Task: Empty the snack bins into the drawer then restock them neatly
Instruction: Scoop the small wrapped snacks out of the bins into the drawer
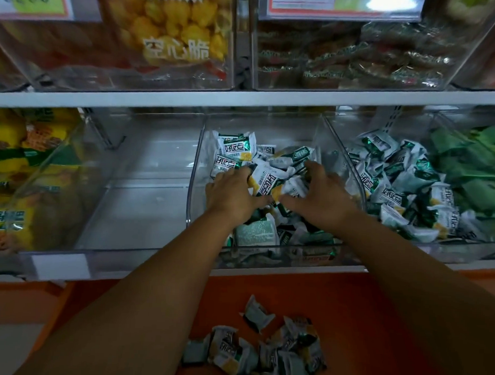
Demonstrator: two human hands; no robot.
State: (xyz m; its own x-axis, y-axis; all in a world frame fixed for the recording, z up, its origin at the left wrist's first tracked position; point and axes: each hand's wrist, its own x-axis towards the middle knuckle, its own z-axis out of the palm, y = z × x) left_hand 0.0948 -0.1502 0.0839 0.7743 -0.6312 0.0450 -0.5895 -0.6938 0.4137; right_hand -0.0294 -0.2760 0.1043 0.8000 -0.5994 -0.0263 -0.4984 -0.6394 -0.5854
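head view: both arms reach into the clear middle bin [196, 168], which serves as the landmark here. the left hand [235, 192] and right hand [319, 195] lie inside it on the heap of white-and-green snack packets [233, 150], fingers curled around a bunch gathered between the two palms; neither is spread flat. the step in hand looks like emptying, a two-handed scoop. below the bin, in the orange drawer [348, 308], a small pile of the same packets [263, 353] already lies. left of the bin a slot stands bare of goods; further left is a bin of yellow bags [20, 162]. right of the bin, another bin [395, 178] holds more of the same packets, and beyond it green packs [471, 167].

the next move, i judge, calls for closing both hands tighter on the bunch, lifting it over the bin's front lip and lowering it into the drawer without spilling loose packets.

hard to make out: the fingertips are buried among the packets, the drawer's edges are cut off by the frame, and the price labels above are blurred.
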